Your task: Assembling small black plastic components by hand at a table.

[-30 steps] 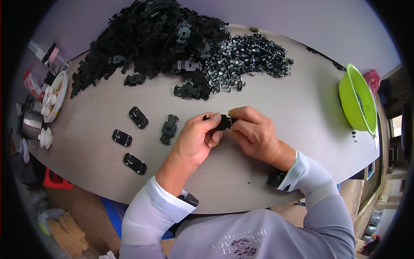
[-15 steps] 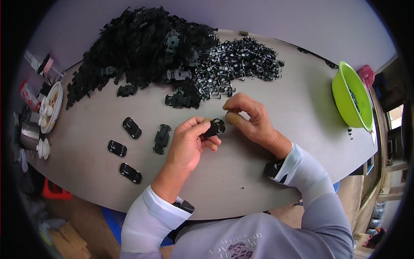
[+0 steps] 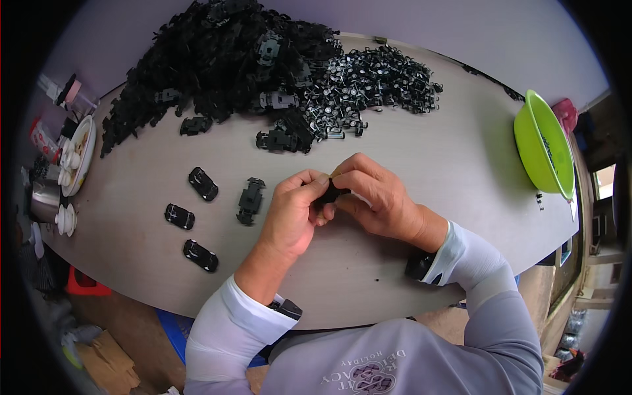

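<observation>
Over the middle of the table my left hand (image 3: 289,214) is closed around a small black toy car (image 3: 334,192), thumb on top. My right hand (image 3: 382,197) pinches the same toy car from the other side. Fingers cover most of it, so I cannot see which parts are joined. Left of my left hand lies a single dark grey toy car chassis (image 3: 250,201). Three black toy cars stand further left: an upper one (image 3: 203,184), a middle one (image 3: 179,216) and a lower one (image 3: 200,255).
A tall heap of black chassis (image 3: 204,66) fills the far side of the table. Beside it is a pile of small wheel axles (image 3: 368,85). At the right edge stands a lime green basin (image 3: 526,141); a plate (image 3: 80,155) and metal pot (image 3: 46,199) are at the left.
My right hand has come in from the right and closed its fingers on the toy car. My left hand keeps its hold. The view has shifted slightly.
</observation>
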A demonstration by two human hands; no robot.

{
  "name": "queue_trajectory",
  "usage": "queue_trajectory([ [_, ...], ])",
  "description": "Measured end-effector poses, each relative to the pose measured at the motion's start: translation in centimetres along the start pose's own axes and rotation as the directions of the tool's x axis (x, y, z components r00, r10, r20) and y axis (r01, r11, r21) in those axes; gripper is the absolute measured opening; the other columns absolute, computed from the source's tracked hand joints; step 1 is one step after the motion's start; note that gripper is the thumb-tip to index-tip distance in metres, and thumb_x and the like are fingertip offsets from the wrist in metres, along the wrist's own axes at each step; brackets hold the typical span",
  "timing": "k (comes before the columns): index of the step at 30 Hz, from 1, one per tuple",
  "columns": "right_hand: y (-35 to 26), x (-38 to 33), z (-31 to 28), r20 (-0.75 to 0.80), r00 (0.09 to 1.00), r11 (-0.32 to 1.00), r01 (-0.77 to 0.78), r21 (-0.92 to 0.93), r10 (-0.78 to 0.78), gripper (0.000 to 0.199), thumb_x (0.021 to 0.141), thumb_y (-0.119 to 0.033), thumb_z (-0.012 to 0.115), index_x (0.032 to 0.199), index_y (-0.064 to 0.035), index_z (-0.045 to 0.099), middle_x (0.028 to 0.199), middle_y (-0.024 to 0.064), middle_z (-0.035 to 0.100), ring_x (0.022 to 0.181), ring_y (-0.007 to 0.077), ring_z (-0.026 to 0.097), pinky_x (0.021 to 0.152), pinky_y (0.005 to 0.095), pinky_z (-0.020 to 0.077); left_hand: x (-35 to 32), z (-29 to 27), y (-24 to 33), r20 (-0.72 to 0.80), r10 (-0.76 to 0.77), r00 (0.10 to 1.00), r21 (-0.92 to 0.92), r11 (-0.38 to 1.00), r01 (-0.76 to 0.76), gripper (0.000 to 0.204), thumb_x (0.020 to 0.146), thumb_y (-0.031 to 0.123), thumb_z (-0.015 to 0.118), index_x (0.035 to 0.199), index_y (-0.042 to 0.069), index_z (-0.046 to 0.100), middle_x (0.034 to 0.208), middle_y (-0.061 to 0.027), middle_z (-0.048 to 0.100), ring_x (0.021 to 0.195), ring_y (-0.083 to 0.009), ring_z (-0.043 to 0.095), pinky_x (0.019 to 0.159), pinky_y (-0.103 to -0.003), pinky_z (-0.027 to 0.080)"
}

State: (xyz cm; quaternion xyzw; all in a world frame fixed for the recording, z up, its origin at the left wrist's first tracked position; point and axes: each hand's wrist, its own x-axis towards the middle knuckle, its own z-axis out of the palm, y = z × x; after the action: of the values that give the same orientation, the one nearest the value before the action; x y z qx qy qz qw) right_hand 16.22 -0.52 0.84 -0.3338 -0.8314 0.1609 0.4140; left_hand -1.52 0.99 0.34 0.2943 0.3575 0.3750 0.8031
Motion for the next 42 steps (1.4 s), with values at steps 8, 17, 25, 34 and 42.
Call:
queue_trajectory([
  [8,6.3,0.9,-2.5,-0.187,0.952,0.964,-0.257,-0.067,0.241,0.030,0.074,0.001,0.068,0.102,-0.0011,0.058,0.094,0.0109,0.058,0.085,0.0264,0.057,0.076,0.0357,0.0471,0.1,0.2,0.0,0.005,0.034,0.999,0.069,0.997,-0.034,0.011,0.094,0.014,0.053,0.093,0.003,0.057,0.079,-0.0060,0.061,0.060,-0.0128,0.057,0.051,-0.025,0.042],
  [17,4.1,0.2,-3.7,0.033,0.946,0.930,-0.310,-0.197,0.322,0.023,0.070,-0.002,0.069,0.091,-0.0016,0.060,0.090,0.0122,0.056,0.084,0.0318,0.058,0.071,0.0396,0.0480,0.1,-0.1,-0.1,0.011,0.051,0.999,0.129,0.990,-0.052,0.012,0.093,0.014,0.053,0.095,0.002,0.057,0.081,-0.0066,0.062,0.062,-0.0134,0.059,0.052,-0.026,0.045],
  [25,4.2,0.0,-2.5,0.083,0.984,0.942,-0.122,-0.313,0.155,0.013,0.073,-0.001,0.066,0.084,-0.0044,0.060,0.092,0.0081,0.057,0.083,0.0281,0.059,0.069,0.0396,0.0501,0.2,0.3,0.2,0.013,0.033,0.999,0.128,0.991,-0.035,0.017,0.096,0.018,0.052,0.096,0.001,0.057,0.083,-0.0087,0.062,0.063,-0.0171,0.063,0.050,-0.028,0.048],
  [34,2.1,0.3,-3.7,0.019,0.962,0.924,-0.257,-0.284,0.274,0.010,0.073,0.003,0.064,0.081,-0.0023,0.060,0.088,0.0113,0.057,0.077,0.0325,0.059,0.065,0.0411,0.0488,0.3,-0.2,0.1,-0.001,0.033,0.999,0.119,0.992,-0.033,0.018,0.097,0.018,0.051,0.096,0.001,0.056,0.083,-0.0095,0.063,0.063,-0.0183,0.063,0.050,-0.029,0.049],
  [42,2.5,-0.7,-3.0,0.080,0.952,0.921,-0.261,-0.288,0.295,0.013,0.072,0.004,0.065,0.084,-0.0007,0.062,0.088,0.0127,0.058,0.072,0.0317,0.061,0.061,0.0402,0.0490,0.2,0.0,0.5,0.009,0.031,0.999,0.071,0.997,-0.031,0.031,0.100,0.025,0.046,0.103,-0.004,0.056,0.090,-0.0153,0.065,0.070,-0.0255,0.067,0.058,-0.033,0.055],
])
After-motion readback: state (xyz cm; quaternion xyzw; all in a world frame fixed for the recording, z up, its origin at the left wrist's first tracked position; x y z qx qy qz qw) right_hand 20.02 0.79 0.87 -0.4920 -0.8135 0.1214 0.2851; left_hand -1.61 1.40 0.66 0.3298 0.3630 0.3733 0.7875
